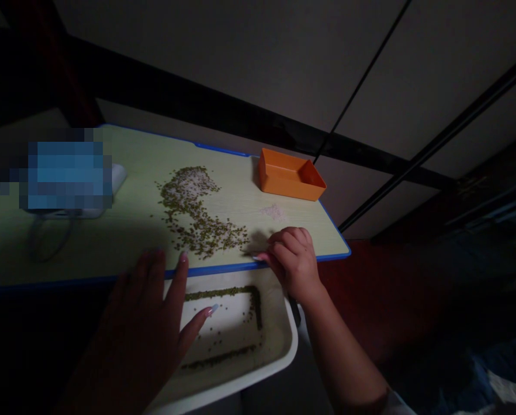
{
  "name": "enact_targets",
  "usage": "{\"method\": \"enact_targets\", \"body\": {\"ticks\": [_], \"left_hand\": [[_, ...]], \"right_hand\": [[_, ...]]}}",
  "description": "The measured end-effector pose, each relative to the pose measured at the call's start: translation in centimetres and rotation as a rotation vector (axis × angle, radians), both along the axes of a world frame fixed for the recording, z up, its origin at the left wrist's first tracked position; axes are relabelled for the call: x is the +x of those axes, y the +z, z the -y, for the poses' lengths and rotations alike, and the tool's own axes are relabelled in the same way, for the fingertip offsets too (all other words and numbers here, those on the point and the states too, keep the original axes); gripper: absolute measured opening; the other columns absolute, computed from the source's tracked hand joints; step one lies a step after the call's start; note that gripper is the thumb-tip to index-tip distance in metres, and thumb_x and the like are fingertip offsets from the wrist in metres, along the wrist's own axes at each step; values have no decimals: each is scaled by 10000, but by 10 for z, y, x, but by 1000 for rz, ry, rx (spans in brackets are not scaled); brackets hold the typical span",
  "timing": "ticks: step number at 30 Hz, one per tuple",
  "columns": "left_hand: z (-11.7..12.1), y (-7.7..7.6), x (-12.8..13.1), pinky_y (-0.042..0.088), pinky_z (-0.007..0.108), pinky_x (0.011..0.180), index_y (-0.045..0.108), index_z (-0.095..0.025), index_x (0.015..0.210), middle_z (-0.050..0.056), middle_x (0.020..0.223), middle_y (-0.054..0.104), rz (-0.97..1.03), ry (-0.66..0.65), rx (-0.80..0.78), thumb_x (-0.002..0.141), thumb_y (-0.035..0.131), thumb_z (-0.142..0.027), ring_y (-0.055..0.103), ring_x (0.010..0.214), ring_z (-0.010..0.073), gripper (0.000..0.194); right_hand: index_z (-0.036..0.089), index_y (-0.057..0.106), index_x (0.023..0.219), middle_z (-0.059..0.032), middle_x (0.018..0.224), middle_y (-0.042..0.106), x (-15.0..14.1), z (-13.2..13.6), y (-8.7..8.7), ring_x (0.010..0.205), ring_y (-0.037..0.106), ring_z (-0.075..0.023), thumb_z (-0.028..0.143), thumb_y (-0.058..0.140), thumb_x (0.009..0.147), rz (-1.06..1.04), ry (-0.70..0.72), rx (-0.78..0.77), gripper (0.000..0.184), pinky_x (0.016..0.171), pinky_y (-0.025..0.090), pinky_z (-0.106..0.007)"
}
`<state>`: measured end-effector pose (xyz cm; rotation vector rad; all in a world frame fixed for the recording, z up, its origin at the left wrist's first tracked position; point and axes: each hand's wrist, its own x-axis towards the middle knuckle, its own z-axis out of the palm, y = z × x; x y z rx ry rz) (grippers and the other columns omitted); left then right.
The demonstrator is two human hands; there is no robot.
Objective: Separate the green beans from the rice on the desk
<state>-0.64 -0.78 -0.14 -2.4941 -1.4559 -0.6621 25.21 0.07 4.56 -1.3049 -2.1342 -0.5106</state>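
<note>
A loose pile of small green beans mixed with white rice-like grains (191, 187) lies spread on the pale green tabletop (128, 230). My right hand (294, 256) rests at the pile's right end by the table's front edge, its fingers curled together; what they hold, if anything, is hidden. A small patch of white grains (274, 212) lies just beyond it. My left hand (154, 311) is spread, fingers apart and holding nothing, over the left part of a white basin (279, 346). Green beans (223, 294) line the basin's inner bottom edges, with a few scattered between.
An orange open box (292, 176) stands at the back right of the table. On the left sits a pale device with a cable (119, 176), partly blurred out by pixel blocks. Cabinet panels (249, 63) rise behind the blue-edged table.
</note>
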Motion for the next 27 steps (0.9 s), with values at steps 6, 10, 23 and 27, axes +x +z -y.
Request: {"method": "enact_targets", "body": {"ticks": [6,10,23,27], "left_hand": [[1,1,0,357,672,1050,335,-36,1431,360,1465,366,-14,11,-10,855,356,-590,331,1396,519,799],[2,2,0,355,665,1062,312,-57,1447,342,1480,362,-13,15,-23,850,389,-575,331,1401,511,794],[2,1,0,391,666,1032,304,-58,1452,351,1451,396,6,-1,23,847,410,-554,356,1389,513,790],[2,3,0,403,660,1028,299,-59,1453,352,1437,411,-11,-1,33,851,417,-528,371,1380,511,773]], "right_hand": [[198,641,810,-83,938,676,6,-13,12,925,535,-222,337,551,958,-131,-69,-126,222,795,390,-363],[204,656,799,-90,969,668,4,-22,19,962,529,-238,371,553,953,-137,-64,-222,249,802,398,-372],[193,701,831,-100,1054,664,-3,-32,17,1008,513,-245,345,568,947,-14,-101,-251,233,838,386,-371],[197,705,832,-98,1084,655,-4,-32,18,1043,510,-248,368,579,939,-11,-68,-260,238,864,388,-379]]}}
